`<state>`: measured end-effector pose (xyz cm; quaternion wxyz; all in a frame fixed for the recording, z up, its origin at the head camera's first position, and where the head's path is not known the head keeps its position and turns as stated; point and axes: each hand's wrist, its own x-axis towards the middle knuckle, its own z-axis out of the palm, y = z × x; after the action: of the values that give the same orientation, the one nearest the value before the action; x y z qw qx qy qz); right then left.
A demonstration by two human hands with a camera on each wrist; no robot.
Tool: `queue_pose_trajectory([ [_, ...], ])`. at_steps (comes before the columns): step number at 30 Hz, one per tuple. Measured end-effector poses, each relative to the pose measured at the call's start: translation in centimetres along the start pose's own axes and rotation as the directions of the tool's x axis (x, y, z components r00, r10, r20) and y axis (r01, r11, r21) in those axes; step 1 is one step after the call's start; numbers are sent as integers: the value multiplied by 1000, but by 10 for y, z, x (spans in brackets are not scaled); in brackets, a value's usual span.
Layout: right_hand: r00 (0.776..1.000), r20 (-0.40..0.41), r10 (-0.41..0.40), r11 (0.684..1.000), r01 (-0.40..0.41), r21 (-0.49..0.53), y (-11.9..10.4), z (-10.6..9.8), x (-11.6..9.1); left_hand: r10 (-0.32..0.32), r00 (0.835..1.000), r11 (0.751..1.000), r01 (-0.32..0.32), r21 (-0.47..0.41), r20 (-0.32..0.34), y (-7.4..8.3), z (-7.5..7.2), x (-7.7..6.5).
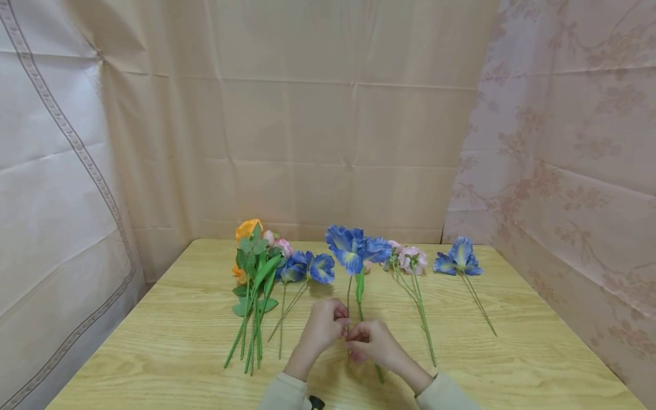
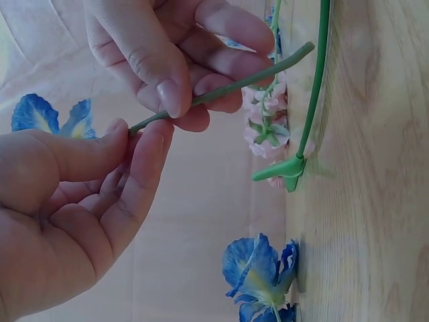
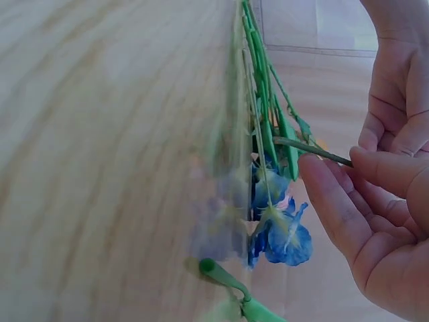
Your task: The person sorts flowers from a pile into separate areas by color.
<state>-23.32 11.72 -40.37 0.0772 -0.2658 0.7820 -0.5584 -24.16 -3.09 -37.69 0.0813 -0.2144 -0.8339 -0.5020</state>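
Note:
A blue iris [image 1: 348, 249] with yellow-streaked petals stands upright above the table, its thin stem [image 2: 224, 88] running down between both hands. My left hand [image 1: 324, 324] pinches the stem between thumb and fingertips. Just below, my right hand [image 1: 379, 343] pinches the same stem near its lower end, fingertips close to the left ones. In the left wrist view the stem's tip sticks out past the right fingers. Behind the right hand, a green stem with a long leaf [image 1: 360, 286] lies on the table; the iris hides its top.
On the left lies a bunch of green stems [image 1: 251, 336] with orange flowers [image 1: 249, 229] and pink blooms [image 1: 283, 247]. Blue irises [image 1: 320, 267] lie beside it. Pink flowers [image 1: 412, 260] and another blue iris [image 1: 461, 256] lie right. Cloth curtains [image 1: 328, 125] hang around the wooden table [image 1: 169, 341].

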Motion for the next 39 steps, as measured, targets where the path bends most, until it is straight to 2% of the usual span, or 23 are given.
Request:
queue_pose_trajectory([
  [6,1000,3,-29,999,29,13,-2,0,-4,19,1000,1000,-19,12,-7,1,2,-1],
  [10,998,-13,-56,998,56,-27,-14,1,-7,57,998,994,-53,99,-34,0,2,-1],
  [14,996,-68,-56,993,48,-110,-11,-2,-6,49,998,988,-42,149,-40,0,2,-1],
  [18,986,-157,-63,979,30,-202,3,-14,-2,25,1000,990,-23,136,-15,-1,2,-2],
  [22,950,-301,-81,953,-15,-301,8,-31,-3,14,1000,992,-16,125,15,-1,3,-3],
  [27,879,-478,-14,930,-163,-328,10,-60,-9,-9,999,992,4,128,41,0,2,-4],
  [31,848,-530,29,906,-246,-345,14,-88,-18,-11,999,991,5,132,48,0,2,-4],
  [39,825,-554,110,849,-367,-379,28,-133,-36,-3,998,991,-5,131,62,-2,3,-5],
])
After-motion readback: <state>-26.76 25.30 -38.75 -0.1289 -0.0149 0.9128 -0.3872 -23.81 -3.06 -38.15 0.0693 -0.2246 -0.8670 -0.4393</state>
